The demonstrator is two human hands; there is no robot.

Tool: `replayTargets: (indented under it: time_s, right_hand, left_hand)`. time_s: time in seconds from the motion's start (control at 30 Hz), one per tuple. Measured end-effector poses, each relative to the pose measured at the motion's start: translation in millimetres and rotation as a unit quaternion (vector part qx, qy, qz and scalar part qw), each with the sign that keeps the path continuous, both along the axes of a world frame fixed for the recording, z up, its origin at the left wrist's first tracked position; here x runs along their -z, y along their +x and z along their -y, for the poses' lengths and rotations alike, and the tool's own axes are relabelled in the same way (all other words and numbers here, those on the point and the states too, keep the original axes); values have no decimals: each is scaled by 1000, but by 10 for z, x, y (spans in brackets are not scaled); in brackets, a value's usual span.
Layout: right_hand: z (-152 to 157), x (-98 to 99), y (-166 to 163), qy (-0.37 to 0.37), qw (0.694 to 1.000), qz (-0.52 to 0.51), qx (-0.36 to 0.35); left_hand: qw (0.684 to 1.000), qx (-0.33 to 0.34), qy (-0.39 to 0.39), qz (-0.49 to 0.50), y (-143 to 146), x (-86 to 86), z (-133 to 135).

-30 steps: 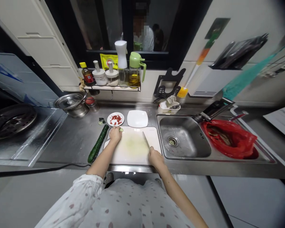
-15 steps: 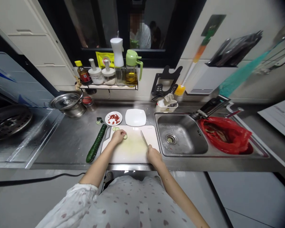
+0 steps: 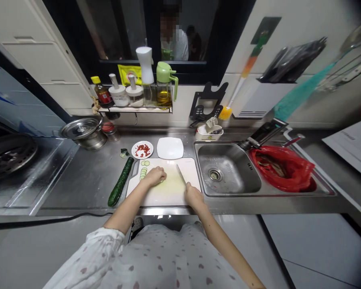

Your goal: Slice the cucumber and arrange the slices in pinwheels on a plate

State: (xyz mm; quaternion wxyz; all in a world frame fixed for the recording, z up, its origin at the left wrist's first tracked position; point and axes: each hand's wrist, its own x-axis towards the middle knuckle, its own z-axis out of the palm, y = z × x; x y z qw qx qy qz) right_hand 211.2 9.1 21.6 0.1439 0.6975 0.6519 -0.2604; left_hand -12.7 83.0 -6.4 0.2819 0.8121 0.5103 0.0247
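Note:
My right hand (image 3: pixel 194 195) grips a kitchen knife (image 3: pixel 181 175), its blade pointing away over the right part of a white cutting board (image 3: pixel 156 198). Over the board's middle, my left hand (image 3: pixel 156 176) is closed with its fingertips down near the surface. A sliver of a pale cucumber slice (image 3: pixel 161 181) shows under those fingertips; the rest is hidden. Several round cucumber slices (image 3: pixel 143 172) lie in a short row left of this hand, with a couple more behind them. A long dark green cucumber (image 3: pixel 120 182) rests along the board's left side.
Behind the board stand a small plate of chopped red pieces (image 3: pixel 142 149) and a white plate (image 3: pixel 170 148). Cucumber ends (image 3: pixel 124 152) lie left of them. To the right is a sink (image 3: pixel 228 170) with a red bag (image 3: pixel 282 168) beside it. A lidded pot (image 3: pixel 84 132) stands back left.
My left hand has moved slightly right and down, uncovering the row of cucumber slices on the board's left. The knife stays in my right hand. The whole view has shifted a little.

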Motion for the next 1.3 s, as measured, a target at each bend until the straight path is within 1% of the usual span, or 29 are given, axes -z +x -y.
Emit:
replayTargets:
  time_s: [0.07,0.1,0.17,0.23,0.3,0.37,0.43,0.6,0.7,0.77,0.9,1.03,1.17,1.3]
  right_hand:
    - [-2,10,2,-1,1000,3,0]
    - [-3,16,3,-1,1000,3,0]
    - [-3,27,5,0,1000,3,-2]
    - [-2,34,5,3,1000,1,-6]
    - [-1,36,2,6,1000,1,-7]
    - [0,32,-1,2,1000,4,-5]
    - [1,26,-4,1,1000,5,-2]
    - [4,13,-13,6,1000,1,-2]
    - [-2,-6,-12,0,1000,3,-2]
    - [-7,-29,0,1,1000,3,-5]
    - [24,-92,46,23,999,6,-24]
    - [142,-154,56,43,996,-10,-79]
    - [263,-194,11,36,989,-17,-142]
    - [309,-216,-19,34,985,-10,-168]
  left_hand:
    - [1000,-6,25,2,1,-6,32]
    - [999,-21,41,-3,-1,-8,55]
    - [995,-72,60,-21,-3,-6,118]
    - [990,-121,55,-42,5,8,194]
    - [986,-147,46,-57,19,34,267]
    - [985,-155,46,-63,29,66,318]
    - [986,-148,48,-58,21,93,341]
    - [995,-94,46,-7,-88,121,303]
    - [996,-88,32,12,-164,127,270]
    - [994,-106,26,16,-190,137,265]
    - [986,-163,27,3,-172,181,307]
    - [978,-202,40,2,-121,232,361]
    - [972,-228,50,19,-99,272,375]
    - [967,-247,51,39,-99,296,383]
